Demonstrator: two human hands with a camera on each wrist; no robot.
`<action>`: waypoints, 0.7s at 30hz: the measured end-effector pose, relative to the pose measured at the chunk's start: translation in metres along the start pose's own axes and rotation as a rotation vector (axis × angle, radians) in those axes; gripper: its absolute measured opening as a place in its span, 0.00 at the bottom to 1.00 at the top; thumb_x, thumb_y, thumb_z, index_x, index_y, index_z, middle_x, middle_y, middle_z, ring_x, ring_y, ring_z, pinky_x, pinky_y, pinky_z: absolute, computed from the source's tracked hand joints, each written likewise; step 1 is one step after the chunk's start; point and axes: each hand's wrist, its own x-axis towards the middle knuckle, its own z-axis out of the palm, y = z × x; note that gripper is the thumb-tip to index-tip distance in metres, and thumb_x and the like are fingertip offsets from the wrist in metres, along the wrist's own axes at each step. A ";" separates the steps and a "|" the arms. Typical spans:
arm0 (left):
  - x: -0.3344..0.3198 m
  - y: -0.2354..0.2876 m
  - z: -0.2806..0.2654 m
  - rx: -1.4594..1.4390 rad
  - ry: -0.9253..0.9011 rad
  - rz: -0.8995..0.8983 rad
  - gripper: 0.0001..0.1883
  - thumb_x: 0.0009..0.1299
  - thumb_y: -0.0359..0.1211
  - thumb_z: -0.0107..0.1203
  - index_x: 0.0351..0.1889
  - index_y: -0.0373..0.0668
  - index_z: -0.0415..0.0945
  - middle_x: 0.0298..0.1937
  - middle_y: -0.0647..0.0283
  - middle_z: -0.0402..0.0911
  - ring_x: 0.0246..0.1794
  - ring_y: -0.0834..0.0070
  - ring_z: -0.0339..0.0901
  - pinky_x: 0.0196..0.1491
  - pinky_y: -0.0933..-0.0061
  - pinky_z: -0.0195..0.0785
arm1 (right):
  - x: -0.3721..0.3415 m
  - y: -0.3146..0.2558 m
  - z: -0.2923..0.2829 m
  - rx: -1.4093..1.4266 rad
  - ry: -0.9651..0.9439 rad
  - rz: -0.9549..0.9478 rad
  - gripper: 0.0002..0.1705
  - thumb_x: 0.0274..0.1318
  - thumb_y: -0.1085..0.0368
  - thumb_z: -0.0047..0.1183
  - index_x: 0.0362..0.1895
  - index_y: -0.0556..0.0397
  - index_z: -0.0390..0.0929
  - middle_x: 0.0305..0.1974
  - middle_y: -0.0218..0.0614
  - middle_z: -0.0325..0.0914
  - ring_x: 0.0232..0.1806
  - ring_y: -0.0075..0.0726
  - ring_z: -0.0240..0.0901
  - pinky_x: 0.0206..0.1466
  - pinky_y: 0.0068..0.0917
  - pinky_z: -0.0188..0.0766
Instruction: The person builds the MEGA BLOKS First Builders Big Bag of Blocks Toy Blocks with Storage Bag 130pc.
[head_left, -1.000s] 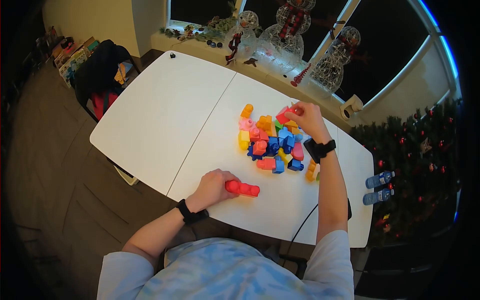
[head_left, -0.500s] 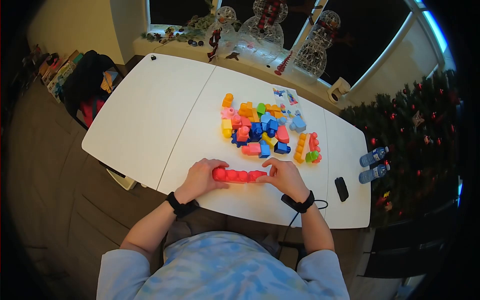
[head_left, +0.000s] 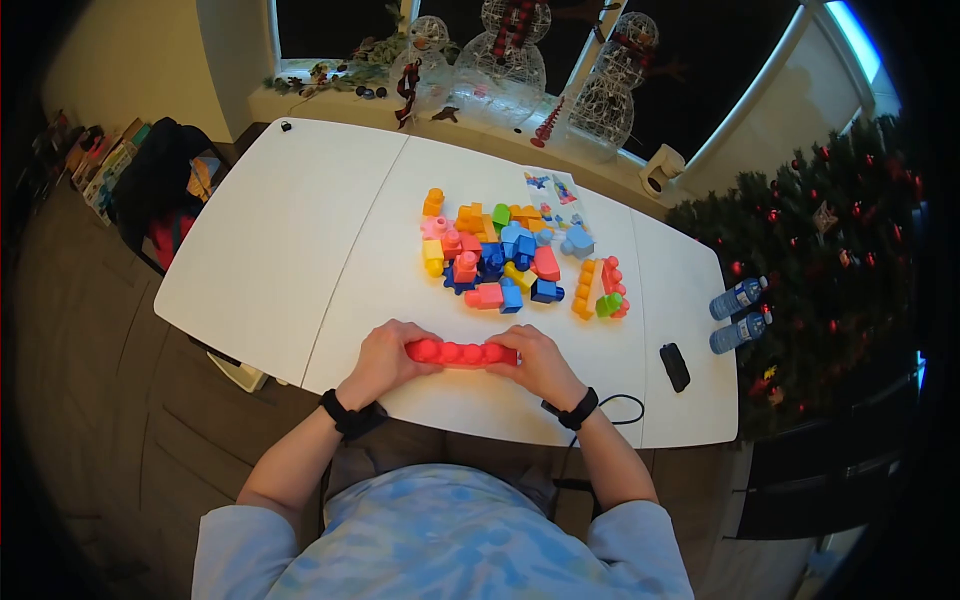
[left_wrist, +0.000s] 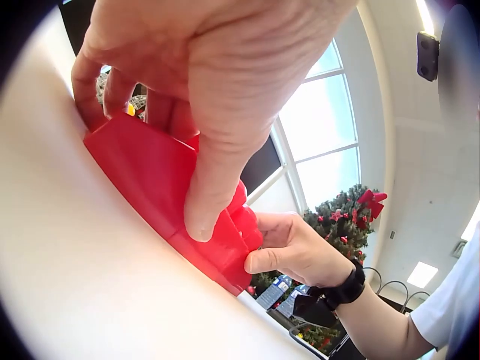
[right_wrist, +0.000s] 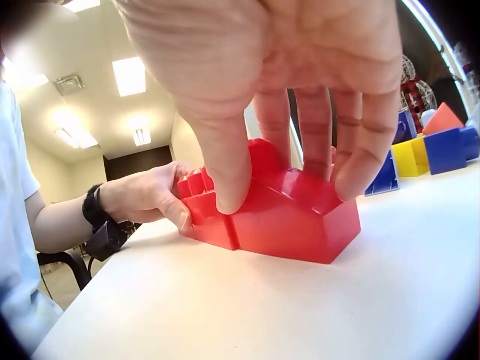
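— How are the hands set?
— The left hand curls round the left end of the red blocks, thumb on the near side, fingers on the far side; the right hand grips the other end likewise; each opens only to the blocks' width.
— And the blocks?
— They rest in a row on the white table, near the person's side; the coloured pile lies beyond, apart from them.
— Any containers?
— Two bottles by the table's right edge; they look too small here to tell what's inside.
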 end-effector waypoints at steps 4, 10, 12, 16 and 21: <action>-0.001 0.005 0.001 -0.016 0.005 0.002 0.19 0.50 0.40 0.78 0.41 0.51 0.90 0.37 0.62 0.88 0.41 0.60 0.84 0.48 0.61 0.79 | -0.001 -0.002 0.006 -0.061 0.029 -0.037 0.22 0.50 0.57 0.74 0.50 0.48 0.85 0.43 0.37 0.83 0.48 0.46 0.79 0.52 0.40 0.79; -0.001 0.004 0.000 0.003 0.006 0.010 0.19 0.50 0.40 0.78 0.41 0.51 0.90 0.36 0.63 0.88 0.41 0.60 0.83 0.47 0.60 0.78 | 0.002 -0.007 0.016 -0.146 0.008 -0.029 0.23 0.49 0.53 0.73 0.48 0.46 0.85 0.41 0.34 0.84 0.48 0.44 0.80 0.51 0.40 0.79; -0.001 0.004 0.001 0.002 0.003 0.024 0.19 0.50 0.40 0.78 0.41 0.52 0.90 0.37 0.64 0.88 0.41 0.61 0.83 0.47 0.60 0.78 | 0.003 -0.007 0.016 -0.146 0.009 -0.036 0.23 0.49 0.53 0.73 0.48 0.46 0.85 0.41 0.34 0.84 0.47 0.44 0.80 0.50 0.40 0.79; -0.002 0.005 0.000 0.009 0.012 0.038 0.19 0.50 0.40 0.78 0.41 0.52 0.90 0.37 0.64 0.88 0.42 0.61 0.83 0.48 0.60 0.78 | 0.002 -0.005 0.017 -0.139 0.011 -0.055 0.23 0.49 0.53 0.73 0.47 0.46 0.85 0.40 0.33 0.84 0.47 0.44 0.80 0.50 0.40 0.79; -0.002 0.006 0.000 0.010 0.025 0.045 0.18 0.50 0.40 0.78 0.40 0.52 0.90 0.36 0.65 0.88 0.42 0.62 0.83 0.48 0.60 0.78 | 0.003 -0.006 0.018 -0.138 -0.007 -0.033 0.24 0.49 0.53 0.73 0.49 0.46 0.84 0.42 0.34 0.84 0.48 0.44 0.80 0.51 0.41 0.79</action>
